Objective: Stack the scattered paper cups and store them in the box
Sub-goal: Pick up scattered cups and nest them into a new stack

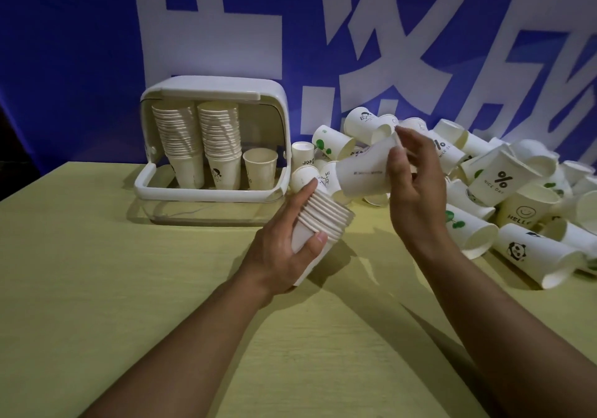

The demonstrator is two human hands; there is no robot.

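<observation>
Head view, and honestly the tricky bit here looks like the nesting itself. The left hand (292, 240) is wrapped around a short stack of cups (323, 220) just left of frame centre, mouths tilted up and to the right, while the right hand (416, 188) pinches a single cup (363, 172) by its rim, held sideways in the air just above that stack and not yet in it. If the single cup goes in crooked it could jam on the top rim or crush, since thin paper probably gives easily, and a tight squeeze from the left hand might oval the stack so nothing seats. The loose pile of cups (504, 185) on the right of the table (129, 288) sits close behind the right hand, so a careless swing could knock some rolling. The box (213, 140), upper left of centre, stands open with two tall stacks and one lone cup inside; room for another column looks tight but that's a guess. Hard to tell: how many cups are in the held stack, what the right fingers do behind the cup, and the pile is cut off at the right edge.
</observation>
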